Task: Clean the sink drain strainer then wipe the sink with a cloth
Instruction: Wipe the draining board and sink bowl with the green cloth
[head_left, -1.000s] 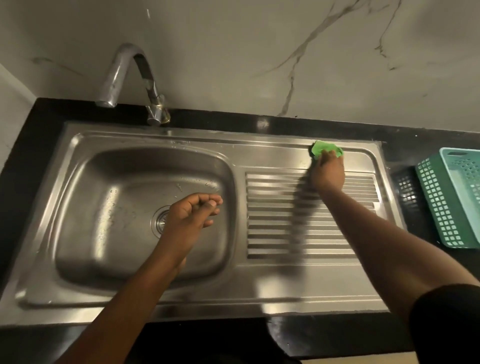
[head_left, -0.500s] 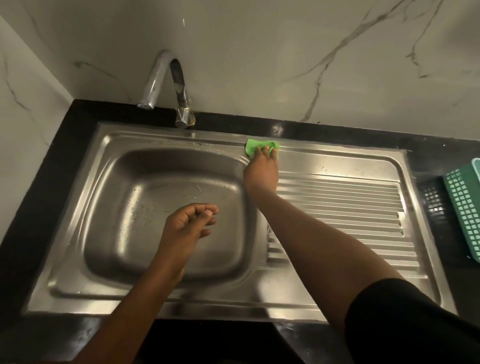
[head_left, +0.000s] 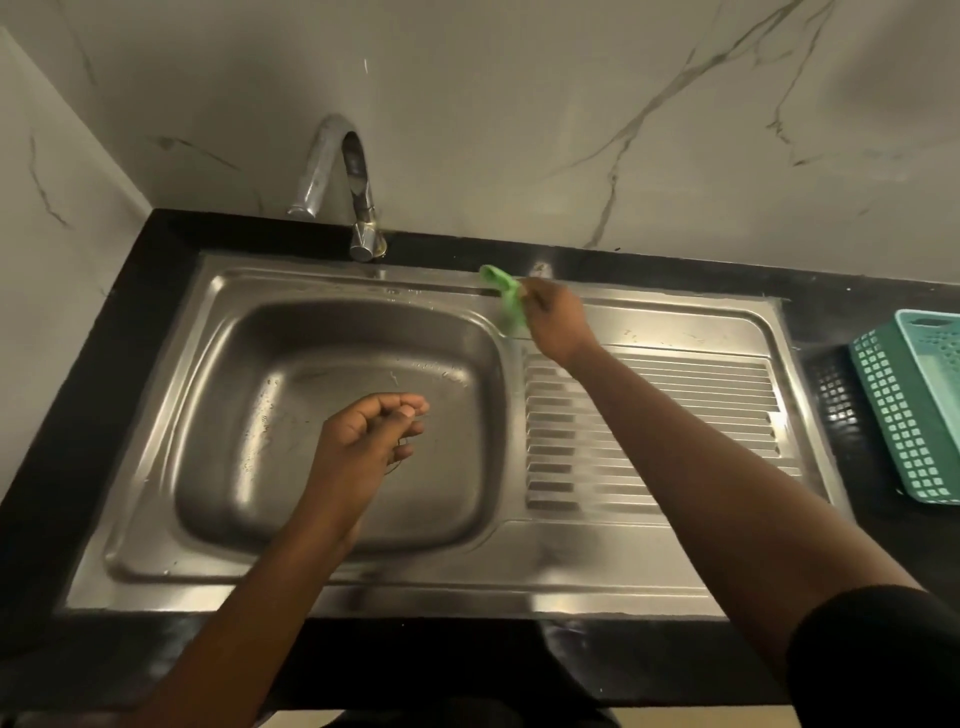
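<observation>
Cloth (head_left: 506, 299) now seemingly aloft, right hand (head_left: 558, 325)

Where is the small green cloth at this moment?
In the head view, the small green cloth is pinched by the right hand at the back edge of the stainless steel sink, right of the curved chrome tap.

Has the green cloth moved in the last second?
Yes. The cloth, pinched in the right hand, has gone left along the sink's back rim: from behind the drainboard to the basin's far right corner, nearer the faucet.
</observation>
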